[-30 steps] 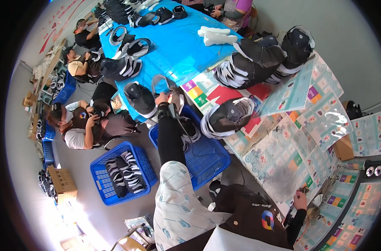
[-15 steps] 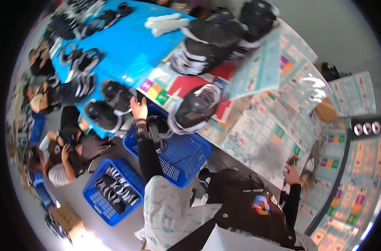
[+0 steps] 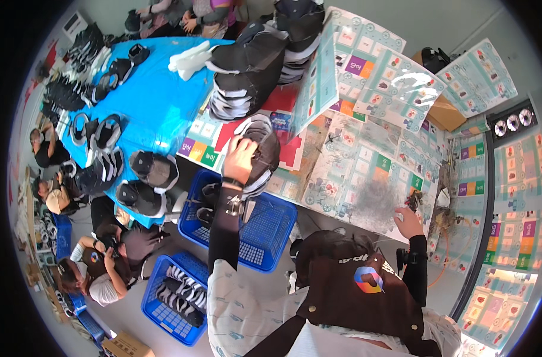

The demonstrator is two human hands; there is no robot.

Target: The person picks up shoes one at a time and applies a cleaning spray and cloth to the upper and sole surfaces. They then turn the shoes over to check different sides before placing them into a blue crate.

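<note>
My left hand (image 3: 239, 159) reaches over the table's near edge, its fingers curled over the rim of a small stack of black, grey and white caps (image 3: 264, 149). The stack leans outward above a blue basket (image 3: 271, 241), which has dark caps (image 3: 207, 208) in its left part. At the right, my right hand (image 3: 408, 222) lies at the table edge, fingers apart and holding nothing. Just past its fingertips is a small dark tool with red on it (image 3: 414, 199), too small to name.
Taller cap stacks (image 3: 244, 77) stand on the table behind. More caps (image 3: 155, 169) lie on the blue sheet (image 3: 164, 77) at left. A second basket (image 3: 176, 339) with caps is on the floor. A patterned upright panel (image 3: 318, 83) divides the table. Co-workers (image 3: 98, 262) sit at left.
My left hand has moved right, from beside the caps at the sheet's edge onto the small cap stack. My right hand has shifted slightly toward the dark tool. The whole view has turned.
</note>
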